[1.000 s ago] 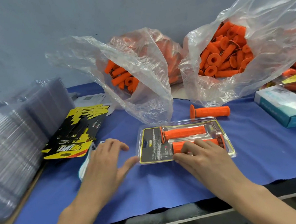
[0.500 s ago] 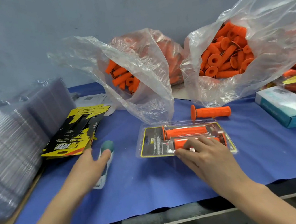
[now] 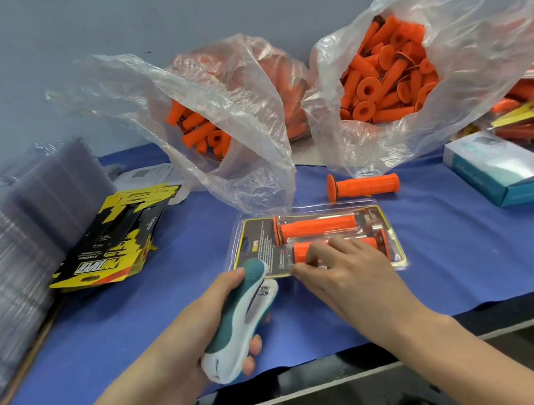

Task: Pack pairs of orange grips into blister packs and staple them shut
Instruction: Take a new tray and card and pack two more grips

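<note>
I have the stapler [image 3: 238, 321] wrapped in my left hand [image 3: 200, 323], fingers curled under its white base and thumb along the teal top, its nose sitting at the near-left corner of the blister pack [image 3: 257, 238]. The pack lies flat on the blue table cover [image 3: 475, 258], just in front of the 2 open bags of grips [image 3: 389, 80], with 2 orange grips [image 3: 314, 226] nested side by side in their cavities over the printed card. My right hand [image 3: 356, 279] lies on the pack's near edge, fingers nearly straight and pressing down over the lower grip, gripping nothing. From this view I cannot tell whether the clear flange is truly inside the stapler's mouth or only beside it, so I judge that is the first thing to settle: slide the mouth over both plastic layers and the card, well clear of the moulded cavity, so the staple bites flat material and not the bulge. I would press with the right fingers close to the corner so the shell halves do not spring apart, then squeeze in 1 firm stroke with the stapler level. The risks I see are the slick plastic skidding on the cover, or my right fingertips [image 3: 300, 269] sitting too near the nose. 1 loose grip [image 3: 363, 186] lies behind the pack, apart from it, and has no part in this step.
</note>
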`<state>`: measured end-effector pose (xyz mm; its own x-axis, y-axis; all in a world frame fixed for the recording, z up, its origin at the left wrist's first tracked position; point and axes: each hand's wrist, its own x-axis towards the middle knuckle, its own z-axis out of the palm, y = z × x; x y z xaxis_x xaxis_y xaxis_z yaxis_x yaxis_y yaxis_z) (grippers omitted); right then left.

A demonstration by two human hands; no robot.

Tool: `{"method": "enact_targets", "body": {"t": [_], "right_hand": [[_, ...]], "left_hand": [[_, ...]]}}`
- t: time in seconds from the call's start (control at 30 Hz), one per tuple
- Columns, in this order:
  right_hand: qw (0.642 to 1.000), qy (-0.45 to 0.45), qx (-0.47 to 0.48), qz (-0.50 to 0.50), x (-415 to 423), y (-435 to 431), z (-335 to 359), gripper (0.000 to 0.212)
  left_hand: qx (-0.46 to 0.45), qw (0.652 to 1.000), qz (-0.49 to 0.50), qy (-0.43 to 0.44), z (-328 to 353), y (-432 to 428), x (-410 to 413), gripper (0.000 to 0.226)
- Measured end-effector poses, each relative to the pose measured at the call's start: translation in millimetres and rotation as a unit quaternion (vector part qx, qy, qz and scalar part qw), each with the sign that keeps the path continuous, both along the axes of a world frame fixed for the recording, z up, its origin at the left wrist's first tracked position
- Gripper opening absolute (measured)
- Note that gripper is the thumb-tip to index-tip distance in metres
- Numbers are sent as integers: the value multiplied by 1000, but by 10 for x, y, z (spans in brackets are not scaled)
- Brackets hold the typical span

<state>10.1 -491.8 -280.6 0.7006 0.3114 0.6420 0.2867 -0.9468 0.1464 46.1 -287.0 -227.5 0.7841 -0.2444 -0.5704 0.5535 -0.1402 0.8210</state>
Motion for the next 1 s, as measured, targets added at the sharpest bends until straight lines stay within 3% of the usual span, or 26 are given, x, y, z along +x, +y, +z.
{"method": "enact_targets", "body": {"t": [0.4,0.67,1.0], "right_hand": [[1000,-7,-10,-5,16,-14,7,14],[999,-30,-30,15,-8,22,-37,14],[999,-13,-32,18,-16,35,-21,23]], "left_hand": [[-59,995,-85,-17,-141,52,97,52],[-25,997,-49,-56,-119,-112,-4,50],[-71,996,-46,-39,-165,-208,14,51]]}}
